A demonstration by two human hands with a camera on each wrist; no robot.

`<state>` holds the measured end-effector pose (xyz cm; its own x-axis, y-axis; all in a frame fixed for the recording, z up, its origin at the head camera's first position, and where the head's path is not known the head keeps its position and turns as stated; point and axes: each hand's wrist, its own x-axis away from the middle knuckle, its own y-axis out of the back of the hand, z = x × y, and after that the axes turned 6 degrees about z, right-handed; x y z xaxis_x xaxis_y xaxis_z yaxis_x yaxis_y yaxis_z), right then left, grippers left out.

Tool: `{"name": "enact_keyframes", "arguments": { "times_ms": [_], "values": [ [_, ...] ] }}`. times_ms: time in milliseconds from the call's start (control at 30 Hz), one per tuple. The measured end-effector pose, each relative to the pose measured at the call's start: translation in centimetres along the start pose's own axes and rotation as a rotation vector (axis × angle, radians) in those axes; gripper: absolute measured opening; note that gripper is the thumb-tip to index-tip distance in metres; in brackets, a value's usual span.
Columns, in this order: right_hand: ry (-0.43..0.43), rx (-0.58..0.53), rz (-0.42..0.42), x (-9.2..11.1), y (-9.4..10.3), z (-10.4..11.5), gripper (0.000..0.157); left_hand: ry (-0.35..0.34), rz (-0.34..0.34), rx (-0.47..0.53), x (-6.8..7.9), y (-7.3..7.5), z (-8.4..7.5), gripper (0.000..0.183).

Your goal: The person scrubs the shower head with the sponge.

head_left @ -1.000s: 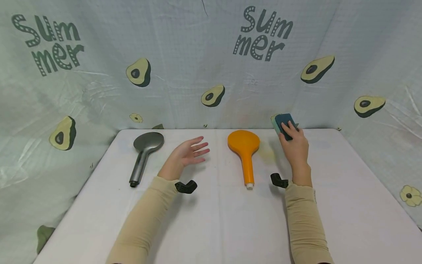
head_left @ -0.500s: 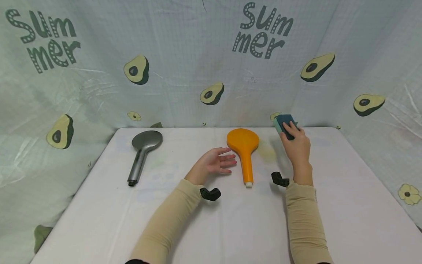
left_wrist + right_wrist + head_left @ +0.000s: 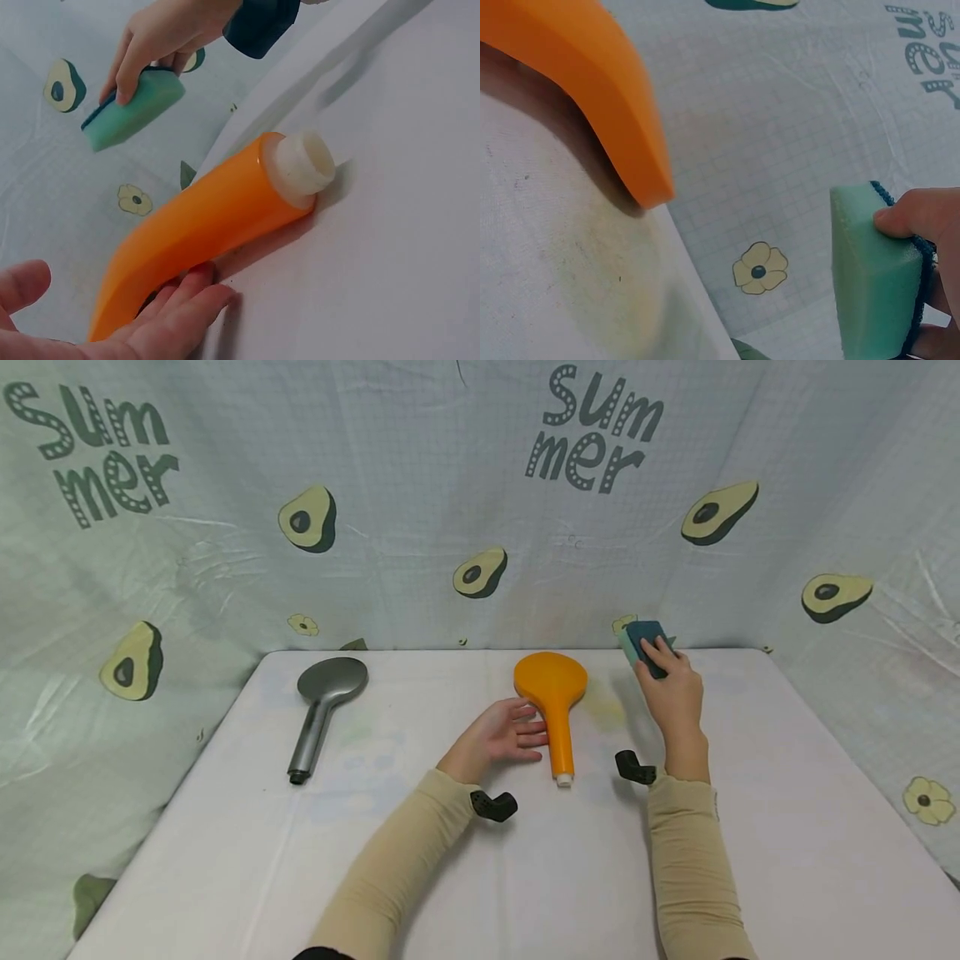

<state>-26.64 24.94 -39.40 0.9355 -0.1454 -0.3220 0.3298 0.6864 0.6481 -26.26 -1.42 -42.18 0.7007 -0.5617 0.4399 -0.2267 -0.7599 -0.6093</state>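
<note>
Head: orange showerhead (image 3: 552, 691) near table edge (image 3: 442, 652)

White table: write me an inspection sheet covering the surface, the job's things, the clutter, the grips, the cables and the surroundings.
Surface: white table, with a yellowish stain toward the far edge.
Job's things: orange shower head lying on the table, handle toward the person; green-and-blue sponge held in the air.
Clutter: grey shower head, lying apart at the far left.
Grips: left grip has its fingers extended at the orange handle, contact unclear; right grip pinches the sponge.
Cables: nothing seen.
Surroundings: pale backdrop printed with avocados, flowers and "summer".
</note>
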Motion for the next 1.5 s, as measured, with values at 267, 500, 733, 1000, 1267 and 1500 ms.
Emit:
{"name": "enact_keyframes", "arguments": {
  "times_ms": [267,500,733,1000,1267,1500],
  "values": [
    [-0.026,-0.015,0.011,-0.1,0.0,-0.2,0.044,-0.018,-0.064,-0.028,-0.4,-0.7,0.3,0.064],
    [-0.041,-0.018,0.029,-0.1,0.0,-0.4,0.045,-0.045,-0.076,-0.007,-0.6,-0.9,0.4,0.054],
    [-0.027,-0.011,0.036,-0.1,0.0,-0.3,0.045,-0.047,-0.003,0.032,-0.5,-0.8,0.2,0.049],
    [-0.046,-0.009,0.052,0.1,0.0,-0.2,0.046,-0.018,0.026,-0.082,-0.7,-0.8,0.8,0.041],
    [-0.036,-0.008,0.036,0.3,-0.1,-0.1,0.045,-0.069,-0.027,-0.137,-0.4,-0.6,0.4,0.055],
    [-0.035,-0.013,0.041,0.5,-0.1,-0.1,0.045,-0.09,-0.031,-0.108,0.6,-0.3,-0.6,0.072]
  ]
}}
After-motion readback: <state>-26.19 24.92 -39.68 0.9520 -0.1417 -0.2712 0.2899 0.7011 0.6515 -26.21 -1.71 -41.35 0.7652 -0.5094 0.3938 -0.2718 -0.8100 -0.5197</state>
